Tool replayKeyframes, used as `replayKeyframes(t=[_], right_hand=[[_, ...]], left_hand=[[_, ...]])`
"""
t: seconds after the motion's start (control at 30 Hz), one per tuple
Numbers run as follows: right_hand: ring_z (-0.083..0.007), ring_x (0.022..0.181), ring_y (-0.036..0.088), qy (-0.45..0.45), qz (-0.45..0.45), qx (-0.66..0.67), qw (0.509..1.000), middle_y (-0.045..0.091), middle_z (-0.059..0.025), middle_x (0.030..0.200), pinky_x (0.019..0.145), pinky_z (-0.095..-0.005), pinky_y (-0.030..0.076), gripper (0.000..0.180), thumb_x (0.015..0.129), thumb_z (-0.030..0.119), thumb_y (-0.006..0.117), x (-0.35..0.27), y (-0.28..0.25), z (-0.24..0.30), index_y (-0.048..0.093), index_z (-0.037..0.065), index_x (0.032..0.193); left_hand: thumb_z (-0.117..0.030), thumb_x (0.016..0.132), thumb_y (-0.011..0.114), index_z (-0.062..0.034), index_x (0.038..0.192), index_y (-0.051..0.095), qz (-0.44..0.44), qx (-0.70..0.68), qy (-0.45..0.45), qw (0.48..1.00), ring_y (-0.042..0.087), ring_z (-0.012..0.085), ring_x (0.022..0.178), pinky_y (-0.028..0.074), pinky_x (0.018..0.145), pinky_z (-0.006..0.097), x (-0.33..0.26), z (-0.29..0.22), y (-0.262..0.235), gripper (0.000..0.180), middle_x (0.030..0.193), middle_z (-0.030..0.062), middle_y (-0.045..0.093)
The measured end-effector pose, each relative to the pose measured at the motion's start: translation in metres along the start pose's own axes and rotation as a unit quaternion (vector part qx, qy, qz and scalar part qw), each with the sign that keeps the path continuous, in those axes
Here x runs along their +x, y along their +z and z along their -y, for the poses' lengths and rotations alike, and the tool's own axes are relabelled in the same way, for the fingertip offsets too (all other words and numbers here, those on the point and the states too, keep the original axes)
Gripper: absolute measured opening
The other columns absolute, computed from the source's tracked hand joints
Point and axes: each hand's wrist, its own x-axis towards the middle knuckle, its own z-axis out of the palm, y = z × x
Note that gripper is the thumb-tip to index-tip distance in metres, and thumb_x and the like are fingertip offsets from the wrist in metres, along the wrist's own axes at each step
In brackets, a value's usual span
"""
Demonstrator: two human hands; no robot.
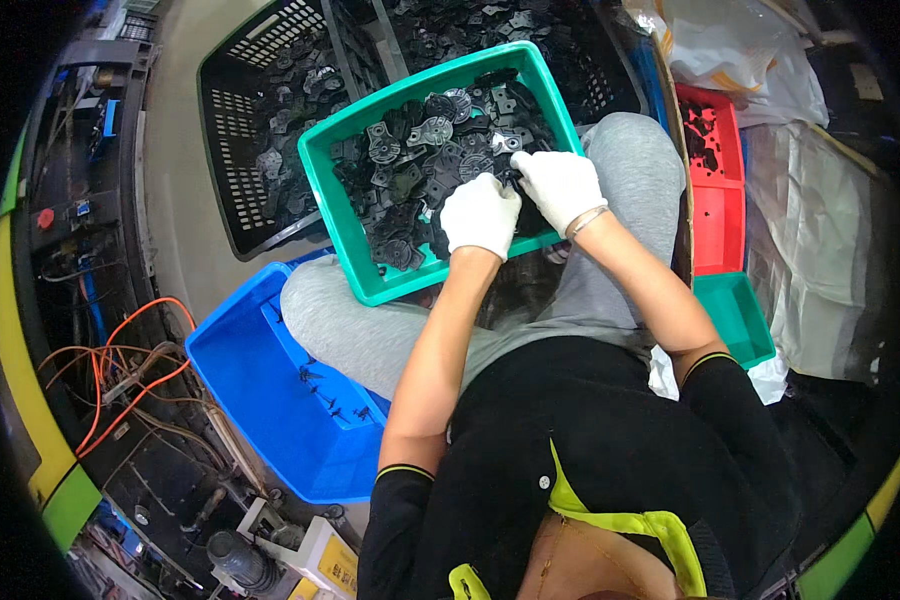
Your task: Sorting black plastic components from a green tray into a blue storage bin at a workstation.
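Head view, looking down on a seated person's lap; a green tray (322,190) rests tilted across the grey-clad knees, filled with small black moulded parts (410,160). Left hand (480,215), in a white glove, lies at the tray's 5 o'clock corner, its grip closed on one black part (511,180); right hand (560,187), likewise gloved, sits just beside it at 3 o'clock, the fingers of both touching at that same part, though whether the right grip is clamped or loose cannot be told. A black slotted crate (232,130) holding more such parts stands at 10 o'clock of the tray, touching its far edge; a blue bin (260,400) with a few parts lies at 7 o'clock, beside the left knee; a red bin (715,190) at 3 o'clock, with a smaller green bin (735,315) directly below it; orange cables (120,350) trail at 8 o'clock.
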Motion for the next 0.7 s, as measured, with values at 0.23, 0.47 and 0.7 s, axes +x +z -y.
replayKeyframes(t=[0.23, 0.47, 0.7], right_hand=[[-0.0278, 0.068, 0.063, -0.05, -0.037, -0.032, 0.998, 0.062, -0.0084, 0.068, 0.059, -0.0417, 0.048, 0.01, 0.079, 0.02, 0.062, 0.001, 0.009, -0.004, 0.061, 0.014, 0.085], [-0.0284, 0.068, 0.064, -0.056, -0.012, -0.065, 0.996, 0.063, -0.0097, 0.068, 0.058, -0.0419, 0.049, 0.01, 0.08, 0.023, 0.059, 0.006, -0.014, 0.0, 0.061, 0.014, 0.082], [-0.0304, 0.072, 0.065, 0.008, -0.113, 0.116, 0.987, 0.067, -0.0099, 0.078, 0.063, -0.0392, 0.051, 0.02, 0.083, 0.033, 0.057, 0.018, -0.039, -0.006, 0.067, 0.018, 0.092]], left_hand=[[-0.024, 0.073, 0.07, 0.0004, 0.087, 0.068, -0.014, -0.141, 0.016, 0.99, 0.066, 0.0202, 0.071, 0.051, 0.069, 0.031, 0.005, 0.031, -0.018, 0.028, 0.077, 0.0138, 0.069], [-0.018, 0.087, 0.062, -0.0009, 0.098, 0.063, 0.03, -0.567, 0.012, 0.823, 0.061, 0.0148, 0.086, 0.048, 0.075, 0.025, 0.009, 0.064, -0.06, 0.021, 0.092, 0.0087, 0.066], [-0.022, 0.094, 0.055, -0.0111, 0.094, 0.055, 0.011, -0.846, -0.043, 0.532, 0.062, 0.0278, 0.091, 0.055, 0.078, 0.045, 0.004, 0.084, -0.068, 0.01, 0.087, 0.0086, 0.063]])
